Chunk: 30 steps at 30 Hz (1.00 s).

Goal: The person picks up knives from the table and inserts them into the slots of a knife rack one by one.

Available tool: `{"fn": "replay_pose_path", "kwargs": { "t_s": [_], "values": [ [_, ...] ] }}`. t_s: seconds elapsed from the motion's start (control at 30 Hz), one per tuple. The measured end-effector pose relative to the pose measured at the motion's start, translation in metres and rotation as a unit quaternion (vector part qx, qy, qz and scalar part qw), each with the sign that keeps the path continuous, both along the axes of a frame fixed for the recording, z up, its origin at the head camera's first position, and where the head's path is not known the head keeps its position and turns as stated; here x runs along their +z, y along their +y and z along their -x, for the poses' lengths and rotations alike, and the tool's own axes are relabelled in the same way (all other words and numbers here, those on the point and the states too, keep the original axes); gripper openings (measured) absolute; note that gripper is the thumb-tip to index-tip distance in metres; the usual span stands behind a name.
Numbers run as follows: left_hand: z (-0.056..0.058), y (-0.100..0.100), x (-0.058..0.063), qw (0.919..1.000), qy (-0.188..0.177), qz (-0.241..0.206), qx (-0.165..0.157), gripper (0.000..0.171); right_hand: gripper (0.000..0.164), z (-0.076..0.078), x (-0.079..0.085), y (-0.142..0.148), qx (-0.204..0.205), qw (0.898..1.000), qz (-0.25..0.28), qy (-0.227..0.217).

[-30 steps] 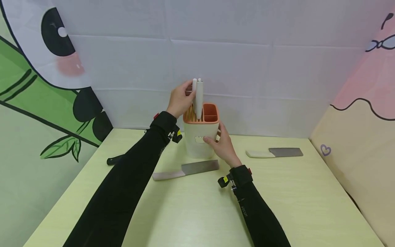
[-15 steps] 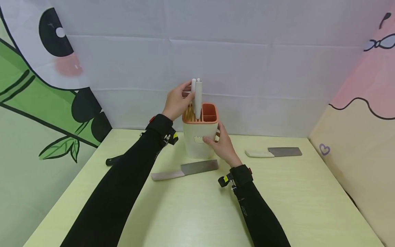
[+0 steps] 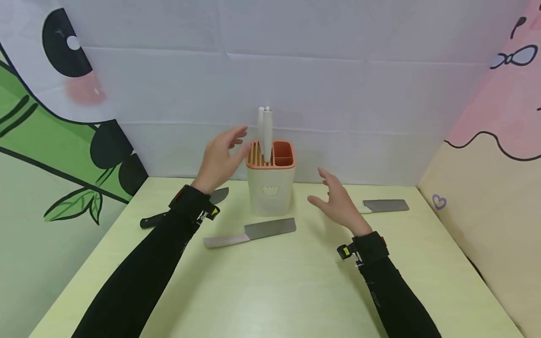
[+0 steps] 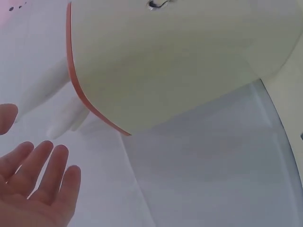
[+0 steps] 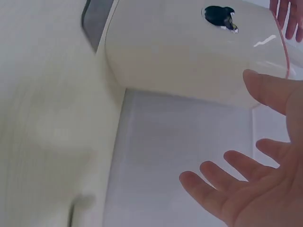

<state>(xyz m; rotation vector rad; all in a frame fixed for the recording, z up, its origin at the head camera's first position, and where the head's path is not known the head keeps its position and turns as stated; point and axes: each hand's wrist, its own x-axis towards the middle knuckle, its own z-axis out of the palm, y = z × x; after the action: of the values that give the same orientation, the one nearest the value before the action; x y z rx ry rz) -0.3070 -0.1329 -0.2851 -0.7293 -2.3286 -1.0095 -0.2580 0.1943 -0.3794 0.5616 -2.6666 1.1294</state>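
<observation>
**Both hands spread beside a tall cream plastic knife block (image 3: 270,204) with an orange top**

With the block as the centre of the dial and twelve at the far wall, the left hand (image 3: 221,157) is at ten o'clock, just beside the slotted top. Its fingers are loosely extended, thumb held apart, palm bare. The right hand (image 3: 338,204) is at three o'clock, near the block but apart from it, fingers straightened and spread, grip relaxed.

The block stands upright on a pale yellow table (image 3: 270,291). Two smooth white handles (image 3: 267,136) rise side by side from its slots; square compartments fill the three o'clock side of the top.

A broad grey cleaver with a pale handle (image 3: 251,234) lies at six o'clock, blade toward three. A second grey cleaver with a white handle (image 3: 385,205) lies at three o'clock, its handle partly hidden by the right hand. A black-handled knife (image 3: 151,220) lies at nine o'clock, partly covered by the left arm. A creased lavender-grey cloth (image 3: 313,94) hangs at twelve.
</observation>
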Motion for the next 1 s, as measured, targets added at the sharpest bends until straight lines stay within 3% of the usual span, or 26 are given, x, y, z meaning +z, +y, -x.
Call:
{"fn": "replay_pose_path", "kwargs": {
  "t_s": [0.17, 0.37, 0.57, 0.7, 1.0],
  "values": [
    [-0.034, -0.011, -0.019, 0.9986, 0.025, 0.044, 0.013, 0.05, 0.084, -0.022, 0.006, 0.029, -0.017, 0.998, -0.057, 0.017],
    [-0.064, -0.025, -0.057, 0.994, 0.043, 0.095, 0.034, 0.056, 0.082, -0.048, 0.001, 0.056, -0.039, 0.994, -0.092, 0.039],
    [-0.081, -0.039, -0.088, 0.9866, 0.065, 0.139, 0.055, 0.062, 0.081, -0.071, -0.007, 0.073, -0.062, 0.988, -0.123, 0.064],
    [-0.092, -0.049, -0.103, 0.9813, 0.052, 0.17, 0.074, 0.069, 0.079, -0.082, -0.013, 0.082, -0.073, 0.984, -0.137, 0.082],
    [-0.093, -0.062, -0.122, 0.974, 0.023, 0.206, 0.09, 0.078, 0.078, -0.089, -0.036, 0.103, -0.087, 0.974, -0.163, 0.131]
  ]
}}
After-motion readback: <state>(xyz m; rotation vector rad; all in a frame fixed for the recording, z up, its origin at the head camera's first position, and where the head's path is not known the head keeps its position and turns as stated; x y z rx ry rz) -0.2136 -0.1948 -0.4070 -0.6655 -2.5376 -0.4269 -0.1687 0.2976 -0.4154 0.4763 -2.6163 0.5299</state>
